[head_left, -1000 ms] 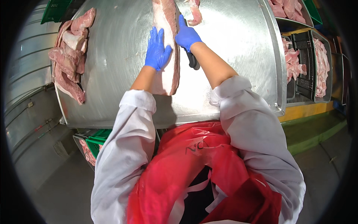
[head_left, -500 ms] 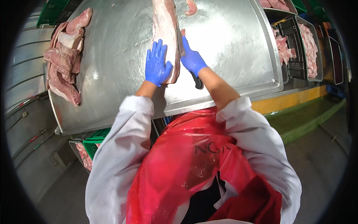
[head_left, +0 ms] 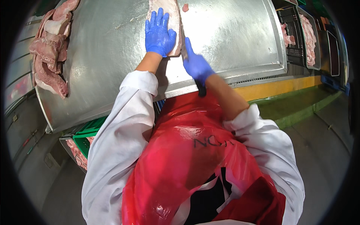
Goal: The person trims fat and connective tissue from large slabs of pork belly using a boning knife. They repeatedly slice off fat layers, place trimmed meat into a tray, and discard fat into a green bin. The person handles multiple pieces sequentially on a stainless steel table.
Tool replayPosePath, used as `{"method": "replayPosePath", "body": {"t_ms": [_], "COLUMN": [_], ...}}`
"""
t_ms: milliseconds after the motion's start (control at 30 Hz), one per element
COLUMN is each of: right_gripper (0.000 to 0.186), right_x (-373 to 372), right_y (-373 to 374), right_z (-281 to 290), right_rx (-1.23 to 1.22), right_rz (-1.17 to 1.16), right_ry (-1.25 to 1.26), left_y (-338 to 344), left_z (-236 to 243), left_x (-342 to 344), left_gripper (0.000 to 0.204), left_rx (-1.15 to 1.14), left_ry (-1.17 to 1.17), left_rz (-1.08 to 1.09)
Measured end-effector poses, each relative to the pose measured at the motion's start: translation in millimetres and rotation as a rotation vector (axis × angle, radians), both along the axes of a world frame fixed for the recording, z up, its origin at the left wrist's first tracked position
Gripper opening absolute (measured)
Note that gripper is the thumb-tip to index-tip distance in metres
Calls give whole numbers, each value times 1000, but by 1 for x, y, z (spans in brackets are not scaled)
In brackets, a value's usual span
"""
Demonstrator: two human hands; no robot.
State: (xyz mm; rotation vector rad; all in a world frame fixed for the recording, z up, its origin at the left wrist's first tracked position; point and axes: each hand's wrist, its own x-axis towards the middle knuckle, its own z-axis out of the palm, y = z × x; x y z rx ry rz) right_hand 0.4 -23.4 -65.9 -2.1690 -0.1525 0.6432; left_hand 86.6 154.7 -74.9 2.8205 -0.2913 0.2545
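Observation:
A long slab of pale pink meat (head_left: 174, 17) lies lengthwise on the metal table, running off the top of the view. My left hand (head_left: 160, 36), in a blue glove, rests flat on its near end with the fingers stretched out. Just right of the meat, my gloved right hand (head_left: 198, 67) is closed around a knife (head_left: 201, 90), its index finger laid forward along the blade. The black handle sticks out below my palm, over the table's front edge. The blade lies against or close beside the meat's right side; its tip is hard to make out.
A small meat scrap (head_left: 185, 7) lies beyond the blade. Several meat pieces (head_left: 48, 48) are heaped along the left edge of the metal table (head_left: 101, 63). A black crate (head_left: 294, 35) and a grey tub of meat strips (head_left: 309, 41) stand at the right. Below left sits a green crate (head_left: 83, 140).
My right hand has drawn the knife back toward me along the meat's side. My left hand stays flat on the slab, which now lies slightly farther away. The whole view has shifted.

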Motion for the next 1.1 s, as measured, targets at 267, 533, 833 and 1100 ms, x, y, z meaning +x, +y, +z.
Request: {"method": "replayPosePath", "body": {"t_ms": [267, 533, 833, 1100], "right_gripper": [80, 86, 88, 90], "right_x": [-131, -115, -70, 11], "right_y": [-62, -181, -196, -242], "right_z": [75, 154, 119, 61], "right_rx": [-40, -46, 124, 125], "right_rz": [334, -275, -305, -200], "right_ry": [47, 72, 250, 130], "left_y": [59, 30, 115, 71], "left_z": [6, 48, -3, 37], "left_x": [29, 16, 43, 69], "left_gripper": [63, 86, 38, 47], "left_rx": [110, 197, -1598, -341], "left_ry": [138, 247, 992, 122], "left_rz": [-35, 289, 513, 506]}}
